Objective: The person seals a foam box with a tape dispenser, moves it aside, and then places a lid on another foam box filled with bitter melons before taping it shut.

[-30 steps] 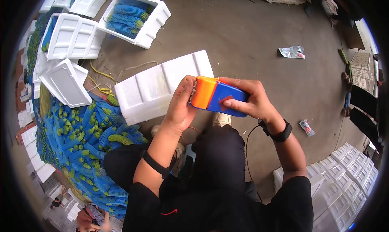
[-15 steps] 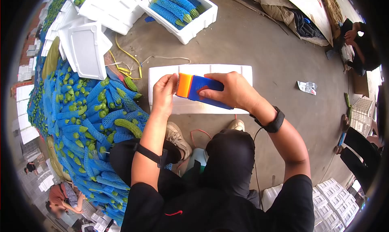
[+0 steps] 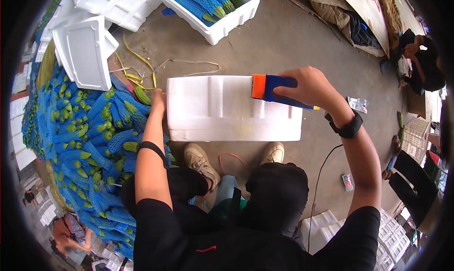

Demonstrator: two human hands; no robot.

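Observation:
A closed white foam box [image 3: 222, 108] lies on the concrete floor in front of my feet. My right hand [image 3: 307, 87] grips an orange and blue tape dispenser [image 3: 272, 89] whose orange end rests on the box lid near its far right part. My left hand [image 3: 158, 102] presses against the left end of the box, fingers on its side. My black-clad knees and light shoes sit just below the box.
A large heap of cucumbers in blue foam netting [image 3: 85, 143] lies to the left. An open foam box of netted cucumbers [image 3: 213, 6] and empty foam boxes [image 3: 85, 48] stand beyond. Stacked foam lids [image 3: 378, 233] sit lower right. Other people [image 3: 421, 58] work at the right edge.
My hands came apart: the left let go of the dispenser and went to the box's left end, while the right carried the dispenser to the lid's far right.

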